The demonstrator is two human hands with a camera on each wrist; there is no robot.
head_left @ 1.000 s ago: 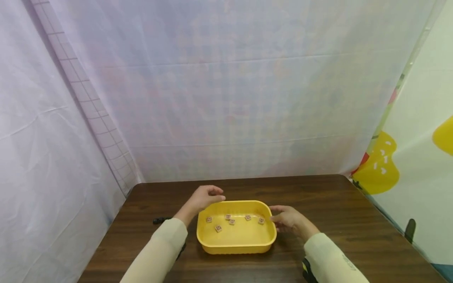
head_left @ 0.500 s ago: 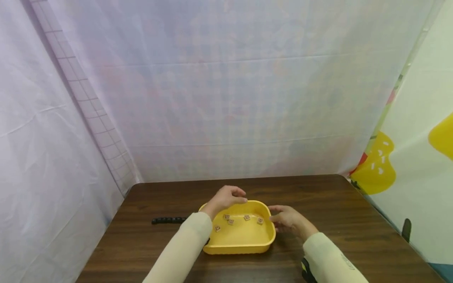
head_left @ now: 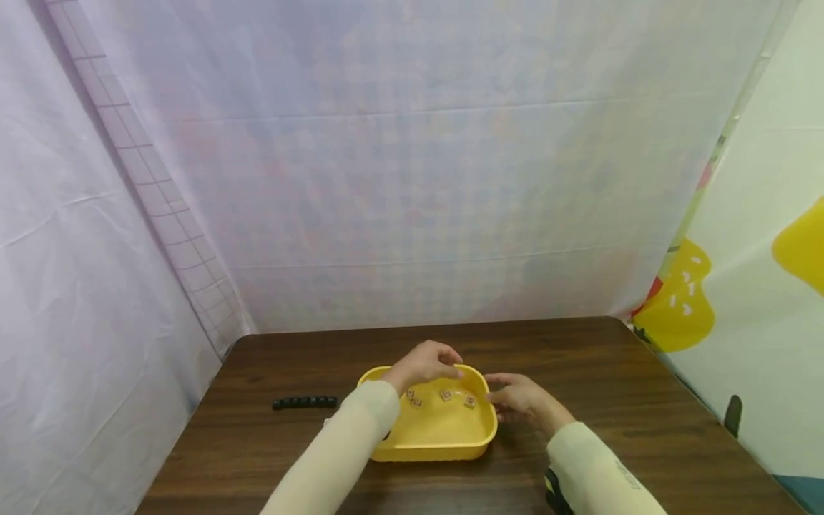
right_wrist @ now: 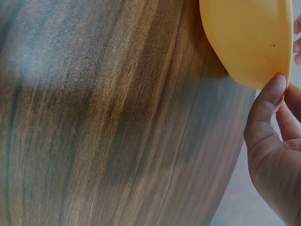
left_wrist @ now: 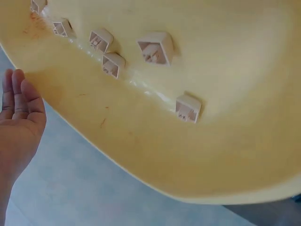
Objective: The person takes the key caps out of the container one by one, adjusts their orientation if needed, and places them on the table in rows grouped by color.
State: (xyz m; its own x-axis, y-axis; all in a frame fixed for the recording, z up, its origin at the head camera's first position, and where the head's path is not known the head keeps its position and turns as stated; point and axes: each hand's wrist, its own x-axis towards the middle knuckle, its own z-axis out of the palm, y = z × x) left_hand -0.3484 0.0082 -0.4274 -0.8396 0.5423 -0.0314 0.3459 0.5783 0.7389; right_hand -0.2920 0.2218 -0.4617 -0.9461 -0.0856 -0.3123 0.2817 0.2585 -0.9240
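Note:
Inside the yellow tray [head_left: 430,453] lie several small pinkish-beige keycaps [head_left: 447,395]. The left wrist view shows these keycaps [left_wrist: 156,48] with their hollow undersides and stems visible. My left hand [head_left: 428,363] hovers over the tray's far part, its fingers loosely bent and holding nothing; the sleeve hides the tray's left side. In its wrist view the left hand [left_wrist: 21,117] appears beside the tray's rim; contact is unclear. My right hand [head_left: 524,402] grips the tray's right end. From the right wrist, that hand [right_wrist: 273,146] has its thumb pressed to the tray's wall [right_wrist: 251,42].
On the dark wooden table [head_left: 566,350], left of the tray, lies a row of black keycap-like pieces [head_left: 305,402]. A small pale piece [head_left: 327,422] shows just below it, beside the left sleeve. A white curtain [head_left: 412,214] hangs behind the table.
My left hand has moved right across the tray, slowing lately. The black row and the small pale piece have come into sight behind the sleeve. The right hand keeps its grip on the tray.

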